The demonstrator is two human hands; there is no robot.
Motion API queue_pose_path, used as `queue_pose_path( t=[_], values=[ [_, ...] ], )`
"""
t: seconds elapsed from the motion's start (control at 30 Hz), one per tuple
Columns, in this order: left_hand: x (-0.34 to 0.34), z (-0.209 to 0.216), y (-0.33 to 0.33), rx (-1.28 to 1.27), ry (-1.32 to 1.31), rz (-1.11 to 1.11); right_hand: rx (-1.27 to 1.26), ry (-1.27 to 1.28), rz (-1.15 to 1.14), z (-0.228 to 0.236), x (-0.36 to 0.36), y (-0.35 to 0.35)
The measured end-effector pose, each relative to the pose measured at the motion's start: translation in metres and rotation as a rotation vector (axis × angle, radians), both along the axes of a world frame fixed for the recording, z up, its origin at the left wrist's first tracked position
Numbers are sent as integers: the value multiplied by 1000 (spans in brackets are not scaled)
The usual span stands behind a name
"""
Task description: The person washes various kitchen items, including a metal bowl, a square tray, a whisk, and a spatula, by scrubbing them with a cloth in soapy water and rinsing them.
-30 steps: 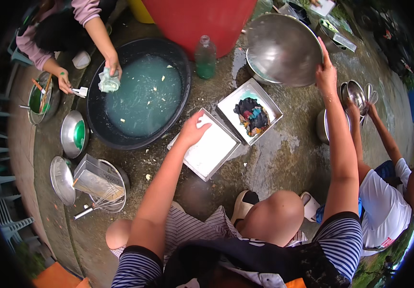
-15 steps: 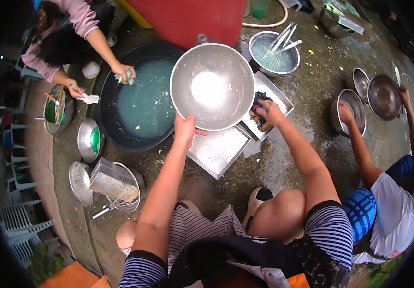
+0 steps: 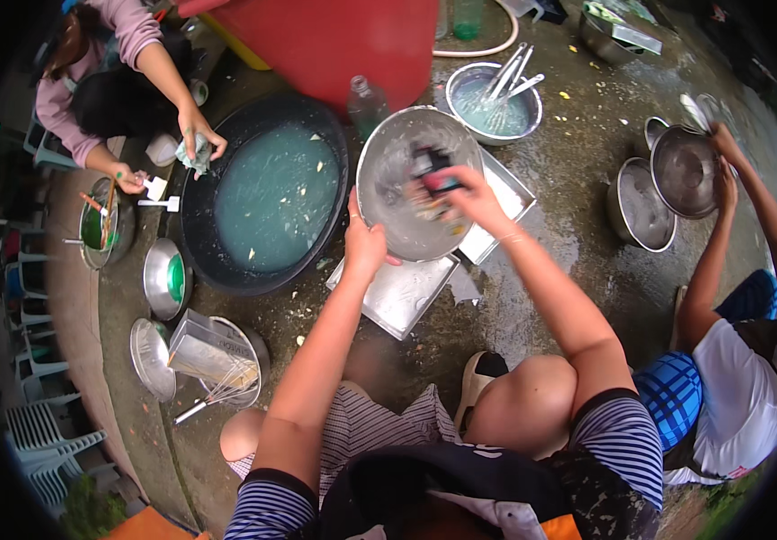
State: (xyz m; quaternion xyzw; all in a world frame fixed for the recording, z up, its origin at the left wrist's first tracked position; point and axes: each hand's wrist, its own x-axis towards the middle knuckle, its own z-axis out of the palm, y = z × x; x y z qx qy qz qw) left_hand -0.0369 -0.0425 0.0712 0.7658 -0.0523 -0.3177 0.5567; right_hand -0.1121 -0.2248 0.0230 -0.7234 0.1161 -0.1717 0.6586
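Note:
A round metal bowl [image 3: 384, 184] is tipped up in front of me, its inside facing me. My left hand [image 3: 364, 241] grips its lower left rim, fingers behind and thumb along the edge. Within the bowl, my right hand [image 3: 468, 193] is closed on a dark, multicoloured cloth-like wad [image 3: 429, 162], pressed near the inner surface and smeared by motion. Wet streaks and specks mark the metal. Beneath the bowl lie two shallow rectangular metal trays, a nearer tray [image 3: 402, 301] and a farther tray [image 3: 510, 202] partly covered by the bowl and my right arm.
Left of the bowl stands a large dark basin [image 3: 198, 211] of cloudy blue-green water. Behind are a red tub [image 3: 334, 45], a clear bottle [image 3: 367, 106] and a bowl [image 3: 460, 119] holding whisks [image 3: 505, 85]. Co-workers handle a cloth [image 3: 194, 155] at left and a metal bowl [image 3: 687, 171] at right.
My right hand has brought the dark wad from the farther tray into the bowl. The bowl has shifted right and slightly down. The right co-worker's lower hand has left a pot for the held bowl.

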Motion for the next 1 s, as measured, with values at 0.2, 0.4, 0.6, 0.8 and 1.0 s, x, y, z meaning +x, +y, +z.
queue_pose_path(
  t=[0.2, 0.4, 0.6, 0.8, 1.0],
  values=[
    [-11, 15, 8, -61, -16, 63, -816, 292, 137, -4, -4, 50],
    [-22, 16, 18, -55, 48, -96, -879, -114, -19, 2, 25, 38],
    [-11, 41, 28, -54, -129, -93, -1156, 183, 290, 3, -13, 35],
    [-28, 46, 14, -34, -123, -198, -883, -100, -112, 13, 18, 53],
    [-2, 61, 28, 7, -375, -168, -1125, 145, 457, 5, -25, 35]
  ],
)
